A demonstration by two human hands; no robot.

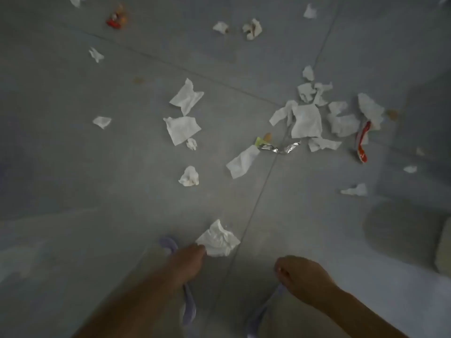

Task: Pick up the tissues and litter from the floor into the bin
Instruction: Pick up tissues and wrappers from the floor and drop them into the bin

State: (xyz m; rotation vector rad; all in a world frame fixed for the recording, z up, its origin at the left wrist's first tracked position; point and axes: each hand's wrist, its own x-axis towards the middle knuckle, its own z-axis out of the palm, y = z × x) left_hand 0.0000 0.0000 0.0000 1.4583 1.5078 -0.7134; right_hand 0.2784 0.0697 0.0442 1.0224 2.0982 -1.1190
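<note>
Head view: left hand (pixel 189 261) has its fingertips touching the near-left edge of a crumpled white tissue (pixel 218 239) on the grey tiled floor (pixel 73 167); whether it is pinched cannot be told (fingers hidden under the hand). Right hand (pixel 302 276) is loosely curled, empty, just right of a grout line, farther from the tissue. Tissue lies ahead and slightly right of the left hand, no clear long axis. Soft, creased paper. More tissues, a foil wrapper (pixel 280 148) and a red wrapper (pixel 362 142) lie well beyond. Bin not in view.
</note>
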